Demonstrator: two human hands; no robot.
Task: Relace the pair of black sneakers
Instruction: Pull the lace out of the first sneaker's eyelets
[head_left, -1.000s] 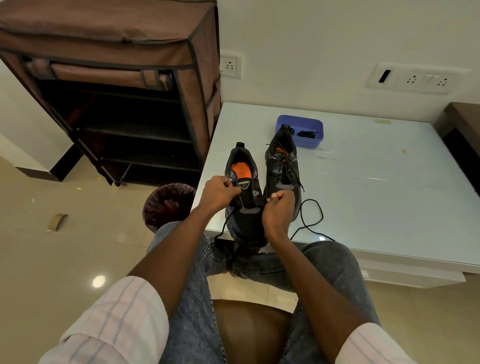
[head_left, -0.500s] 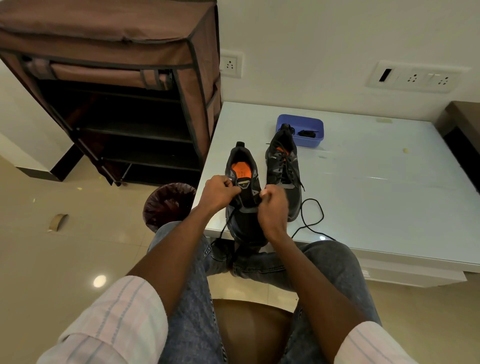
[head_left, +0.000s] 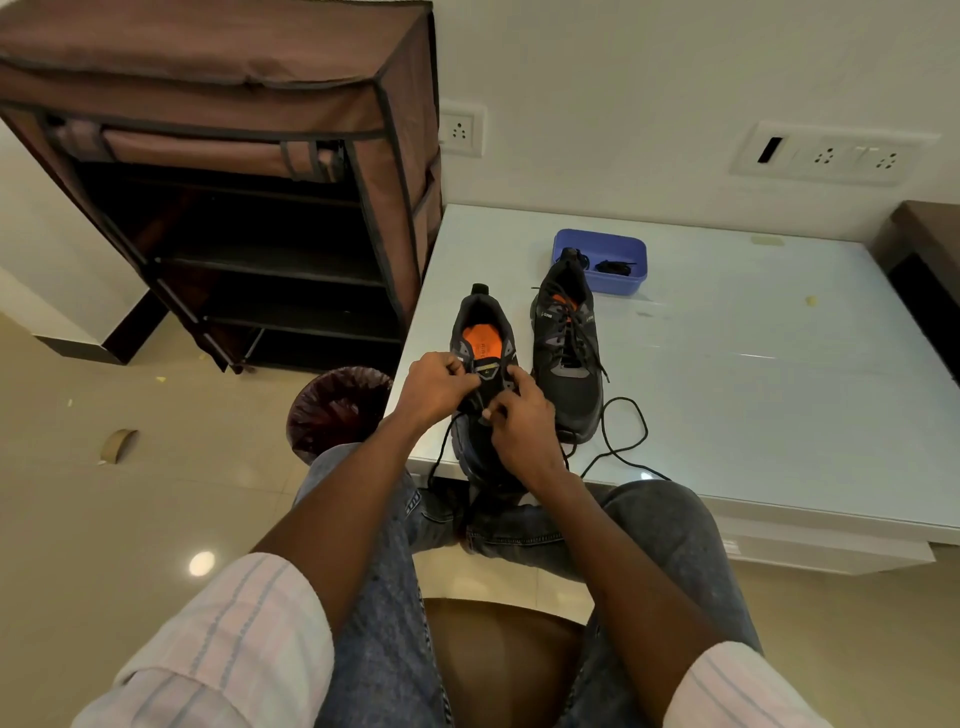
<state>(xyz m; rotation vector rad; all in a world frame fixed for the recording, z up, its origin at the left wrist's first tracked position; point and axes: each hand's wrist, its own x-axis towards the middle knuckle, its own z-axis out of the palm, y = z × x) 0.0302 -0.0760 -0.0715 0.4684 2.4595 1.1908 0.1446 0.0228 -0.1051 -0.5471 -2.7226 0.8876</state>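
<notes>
Two black sneakers stand on the white table (head_left: 753, 395), heels away from me. The left sneaker (head_left: 483, 332), with an orange insole, is at the near edge, its toe hidden behind my hands. My left hand (head_left: 439, 387) pinches the shoe's left upper beside the tongue. My right hand (head_left: 519, 421) lies over the tongue with curled fingers pinching the black lace (head_left: 623, 436), which loops loose on the table and hangs off the edge. The right sneaker (head_left: 569, 358) stands laced beside it.
A blue tray (head_left: 602, 260) with small black items sits behind the shoes. A brown fabric shoe rack (head_left: 249, 208) stands to the left, a dark waste bin (head_left: 337, 410) below the table corner. My jeans-clad knees press against the table's front edge.
My right hand has moved up and left over the tongue toward the upper eyelets. My left hand has kept its hold on the shoe's left side.
</notes>
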